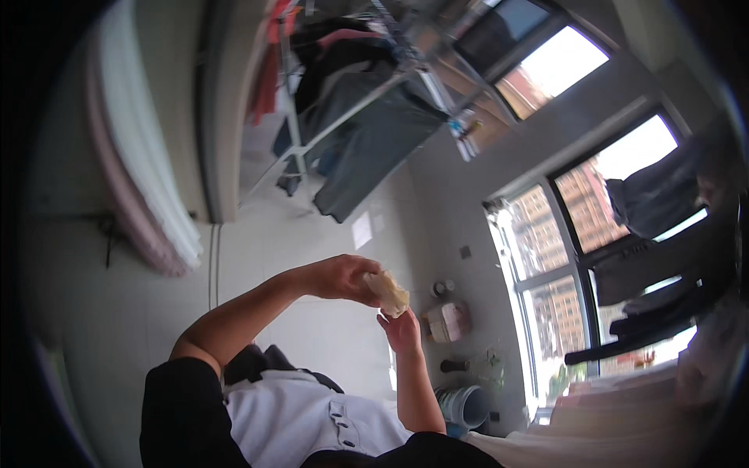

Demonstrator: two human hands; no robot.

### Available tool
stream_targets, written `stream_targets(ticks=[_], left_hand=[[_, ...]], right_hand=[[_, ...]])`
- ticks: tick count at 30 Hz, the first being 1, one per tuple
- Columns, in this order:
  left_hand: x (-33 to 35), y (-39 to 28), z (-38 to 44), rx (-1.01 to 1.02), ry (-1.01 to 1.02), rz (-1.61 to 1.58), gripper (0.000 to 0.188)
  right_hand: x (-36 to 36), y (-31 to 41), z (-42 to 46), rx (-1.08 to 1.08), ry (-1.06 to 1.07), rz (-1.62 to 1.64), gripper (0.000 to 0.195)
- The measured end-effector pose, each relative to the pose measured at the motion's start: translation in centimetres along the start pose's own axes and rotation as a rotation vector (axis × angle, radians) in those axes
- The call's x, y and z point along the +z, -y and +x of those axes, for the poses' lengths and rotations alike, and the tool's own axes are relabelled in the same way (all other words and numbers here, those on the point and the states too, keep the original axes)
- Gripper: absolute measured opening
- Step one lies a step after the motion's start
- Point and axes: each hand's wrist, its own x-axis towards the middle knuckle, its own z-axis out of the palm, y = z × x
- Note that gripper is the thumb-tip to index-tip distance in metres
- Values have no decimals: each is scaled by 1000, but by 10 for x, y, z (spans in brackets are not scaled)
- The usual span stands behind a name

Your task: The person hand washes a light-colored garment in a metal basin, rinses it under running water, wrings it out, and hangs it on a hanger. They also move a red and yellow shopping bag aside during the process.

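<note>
My left hand [350,279] grips a pale yellowish crumpled cloth or similar soft piece [388,292] in front of my body. The thing sticks out from my fingers to the right and hangs down a little; blur hides what it is made of. Just below its lower end is my right hand [404,331], raised, with the thumb to the left. The fingertips meet the end of the piece, but whether they pinch it is hard to see. Pale floor tiles [327,327] show below both hands.
Ahead stands a metal drying rack [345,117] hung with dark trousers [374,146]. A bucket [471,406] and a small plastic tub [449,322] are by the right wall, under windows [544,234]. Dark garments [655,193] hang at the right, curtains [146,175] at the left.
</note>
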Motion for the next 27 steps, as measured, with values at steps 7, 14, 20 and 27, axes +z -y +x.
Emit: stream_targets(ticks=[7,14,20,27], left_hand=[[-105,-1,170,-15,207,-68,36],[-81,18,328,104,389,-74,42],[-51,3,444,287,574,-101,39],[-41,6,542,331,801,-172,34]], right_hand=[[11,136,102,-126,-132,-10,22],[-48,273,121,-381,-237,-238,23],[-54,393,103,-590,-297,-461,21],[-70,439,108,-697,-443,-501,22]])
